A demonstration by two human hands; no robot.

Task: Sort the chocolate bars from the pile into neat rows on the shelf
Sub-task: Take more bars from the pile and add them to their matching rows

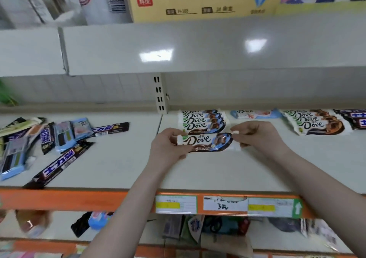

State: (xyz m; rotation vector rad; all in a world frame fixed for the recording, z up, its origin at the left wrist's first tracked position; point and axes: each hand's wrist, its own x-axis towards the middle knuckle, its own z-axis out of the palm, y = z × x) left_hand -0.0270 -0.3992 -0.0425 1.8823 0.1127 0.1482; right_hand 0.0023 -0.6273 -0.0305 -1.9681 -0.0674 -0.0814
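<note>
Both hands hold one white and brown Dove bar [204, 141] level, just in front of a row of matching Dove bars [204, 120] on the shelf [198, 170]. My left hand [168, 147] pinches its left end and my right hand [255, 137] pinches its right end. Further right lie a light blue Dove bar [255, 114], another row of white Dove bars [313, 122] and dark bars [354, 119]. The loose pile of mixed bars [49, 139] sits on the left part of the shelf.
A slotted upright post [160, 93] divides the shelf's back wall. An orange front rail with price labels [223, 204] runs below my arms. A yellow carton [202, 0] stands on the shelf above. The lower shelf holds mixed packets [95, 222].
</note>
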